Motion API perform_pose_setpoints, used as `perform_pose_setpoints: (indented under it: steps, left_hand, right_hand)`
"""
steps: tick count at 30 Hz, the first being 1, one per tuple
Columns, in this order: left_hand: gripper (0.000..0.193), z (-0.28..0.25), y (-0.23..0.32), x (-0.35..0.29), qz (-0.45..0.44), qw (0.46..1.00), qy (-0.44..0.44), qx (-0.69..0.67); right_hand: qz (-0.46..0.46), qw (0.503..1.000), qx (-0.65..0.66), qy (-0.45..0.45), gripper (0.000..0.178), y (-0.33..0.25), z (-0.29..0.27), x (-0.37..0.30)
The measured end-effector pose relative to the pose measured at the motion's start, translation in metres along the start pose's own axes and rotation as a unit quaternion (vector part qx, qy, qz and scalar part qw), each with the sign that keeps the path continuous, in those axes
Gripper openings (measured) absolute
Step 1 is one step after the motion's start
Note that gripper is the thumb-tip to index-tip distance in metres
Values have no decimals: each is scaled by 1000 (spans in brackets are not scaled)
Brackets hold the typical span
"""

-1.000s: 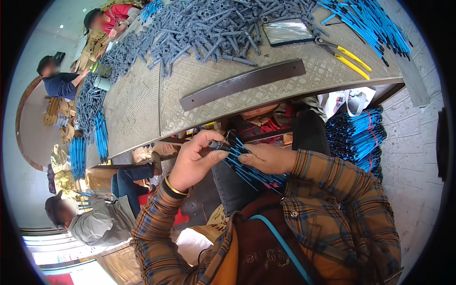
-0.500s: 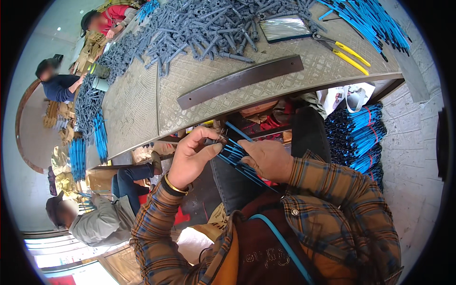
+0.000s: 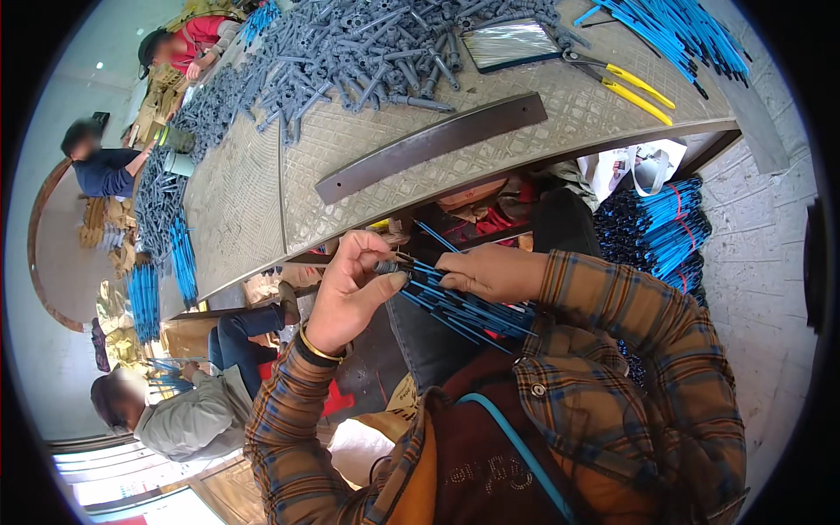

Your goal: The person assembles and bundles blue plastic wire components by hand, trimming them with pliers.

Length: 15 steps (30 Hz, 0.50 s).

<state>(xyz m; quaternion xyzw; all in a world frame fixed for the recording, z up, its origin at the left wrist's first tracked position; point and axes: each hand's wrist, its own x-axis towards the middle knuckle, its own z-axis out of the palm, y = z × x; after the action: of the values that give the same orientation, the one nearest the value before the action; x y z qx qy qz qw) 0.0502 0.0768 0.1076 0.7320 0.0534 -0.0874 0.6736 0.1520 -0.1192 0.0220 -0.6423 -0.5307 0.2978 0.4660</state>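
Left hand (image 3: 350, 293) pinches a grey plastic connector (image 3: 386, 265) onto the blue rod bundle (image 3: 464, 306) gripped by the right hand (image 3: 492, 273); grey connector pile (image 3: 376, 52) at 12 o'clock awaits fitting

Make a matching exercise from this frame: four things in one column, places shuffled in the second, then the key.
Things
1. bundle of blue rods
2. yellow-handled pliers
3. dark flat metal bar
4. pile of grey plastic parts

Places
A. lying alone on the bare patterned part of the table, near its front edge
B. heaped across the far side of the table
C. on the table's far right, beside a shiny rectangular tray
D. below the table edge, between the left hand and right hand

Pairs: 1-D, 2-C, 3-A, 4-B
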Motion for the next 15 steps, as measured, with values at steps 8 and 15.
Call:
perform_pose_setpoints:
  steps: [8,15]
  left_hand:
    - [30,22,-14,0,31,991,63,-115]
    - [29,57,-40,5,113,966,113,-202]
  right_hand:
    - [21,991,-107,75,24,-22,10,-12]
    - [3,975,-206,89,27,-23,14,-14]
